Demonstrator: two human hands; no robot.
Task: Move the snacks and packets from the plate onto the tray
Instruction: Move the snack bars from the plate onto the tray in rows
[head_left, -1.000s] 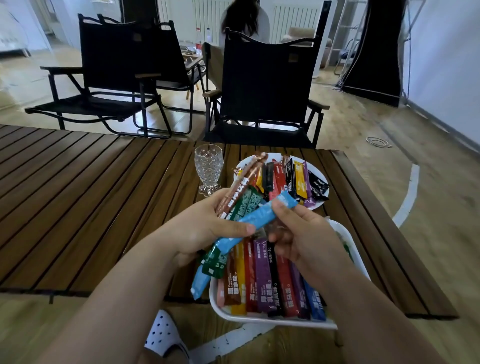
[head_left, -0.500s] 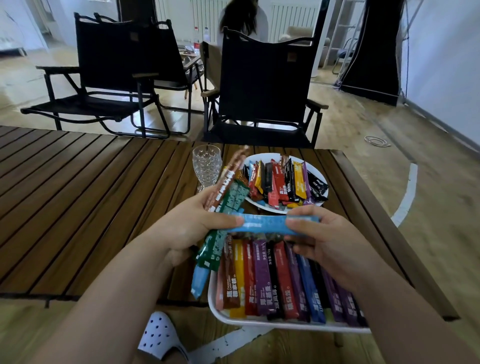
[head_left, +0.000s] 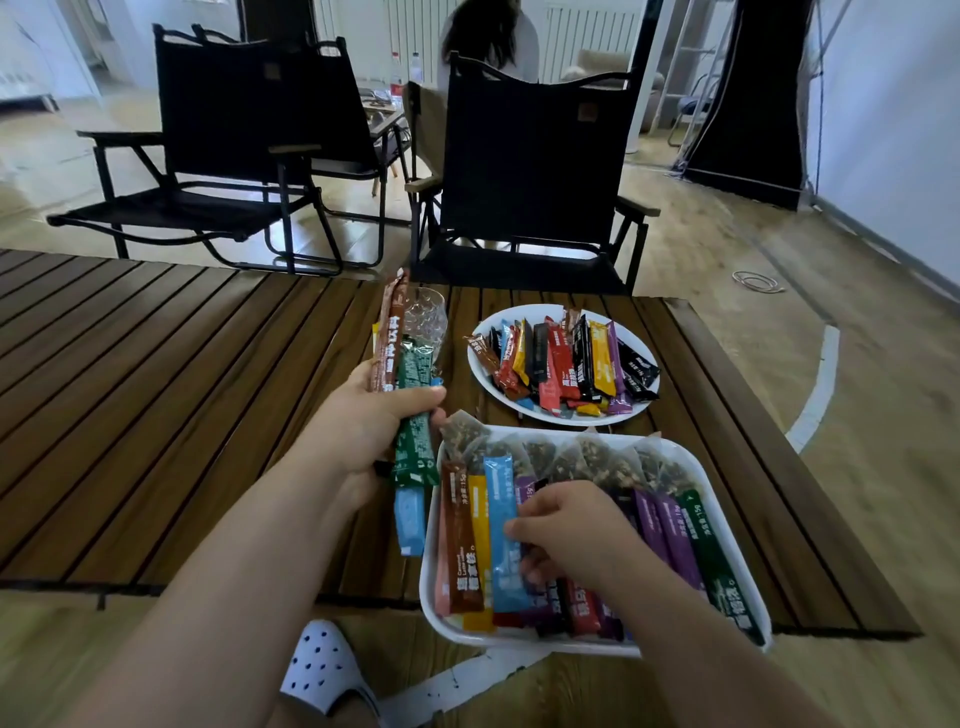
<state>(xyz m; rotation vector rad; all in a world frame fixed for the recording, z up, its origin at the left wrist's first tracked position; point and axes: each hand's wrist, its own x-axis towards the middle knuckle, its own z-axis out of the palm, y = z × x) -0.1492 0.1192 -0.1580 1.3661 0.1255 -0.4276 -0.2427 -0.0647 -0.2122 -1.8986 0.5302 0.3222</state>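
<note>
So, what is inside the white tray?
Stick packets lie side by side in the tray, with mesh bags along its far edge. The right hand, pinching a blue packet, hides the middle ones.

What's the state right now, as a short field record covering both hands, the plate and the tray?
left hand: holds a bundle of stick packets (brown, green, blue) above the table, left of the tray
right hand: in the tray, pinching the light-blue packet lying there
plate: many loose packets on it
tray: row of packets, mesh pouches along the far edge
glass: behind the held bundle
task: not finished
</note>
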